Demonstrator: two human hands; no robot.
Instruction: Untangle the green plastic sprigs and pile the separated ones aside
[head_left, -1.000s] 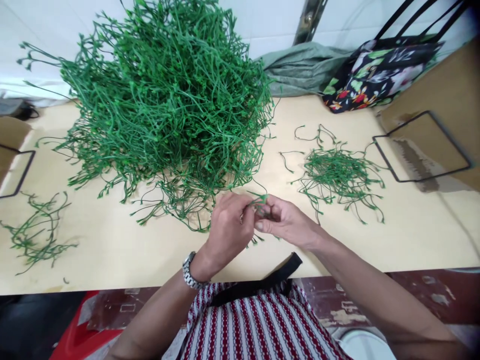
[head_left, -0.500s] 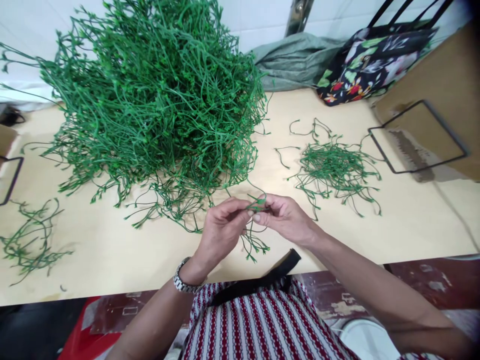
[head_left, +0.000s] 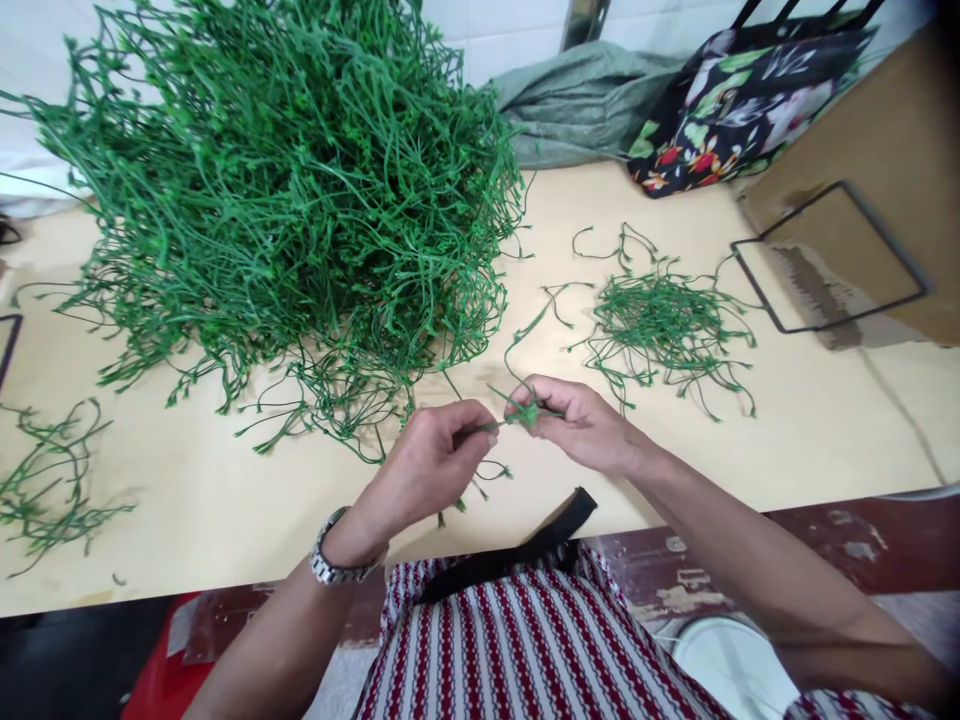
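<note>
Near the table's front edge, my left hand (head_left: 442, 450) is closed in a pinch on thin green artificial plant stems; a few stem ends hang below its fingers. Close to its right, my right hand (head_left: 574, 420) pinches a green plastic stem (head_left: 531, 413) whose branching joint shows between thumb and forefinger. A thin strand curls up and away from it. Behind both hands rises a big heap of green plastic stems (head_left: 300, 200). To the right lies a smaller pile of stems (head_left: 656, 325), and a few loose pieces (head_left: 75, 480) rest at the far left.
A cardboard box (head_left: 862, 200) with a black wire frame (head_left: 847, 320) stands at the right. Beside the wall are a floral bag (head_left: 742, 115) and a grey-green cloth (head_left: 585, 100). A black strap (head_left: 566, 525) lies over the table's front edge (head_left: 300, 573).
My hands have drawn slightly apart, the left moving left. The branching green joint now shows more plainly at my right fingers, and a strand now sticks up behind them.
</note>
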